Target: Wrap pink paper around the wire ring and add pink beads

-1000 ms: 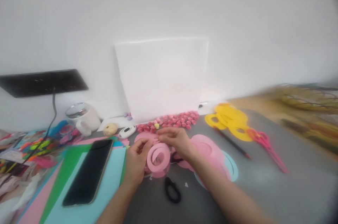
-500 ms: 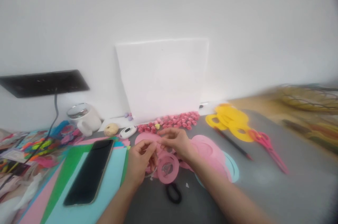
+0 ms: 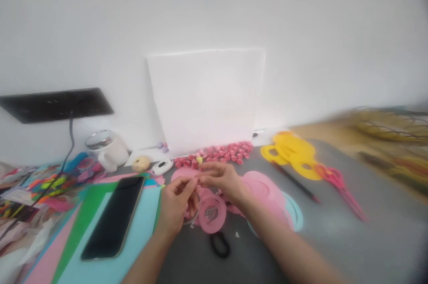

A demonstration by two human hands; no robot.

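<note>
My left hand [image 3: 179, 206] and my right hand [image 3: 224, 181] meet over the middle of the grey table, fingertips almost touching. Both are closed in a pinch; whatever lies between the fingertips is too small and blurred to name. Just under them is a pink paper ring [image 3: 220, 221], with more pink paper partly hidden by my hands. Pink cut paper pieces [image 3: 267, 195] lie beside my right wrist, over a light blue ring [image 3: 296, 212]. Behind my fingers spreads a heap of small red and pink rolled pieces [image 3: 230, 154].
To the left are a phone [image 3: 113, 219] on coloured paper sheets [image 3: 140, 230], a white mug [image 3: 115, 154] and a white oval gadget [image 3: 162, 167]. Yellow paper rings [image 3: 290, 148], a pencil [image 3: 297, 181] and pink scissors [image 3: 344, 188] lie right. A white board [image 3: 207, 101] leans on the wall.
The fingertips of my right hand have shifted slightly left and down, closer to my left fingertips. Everything on the table stays where it was.
</note>
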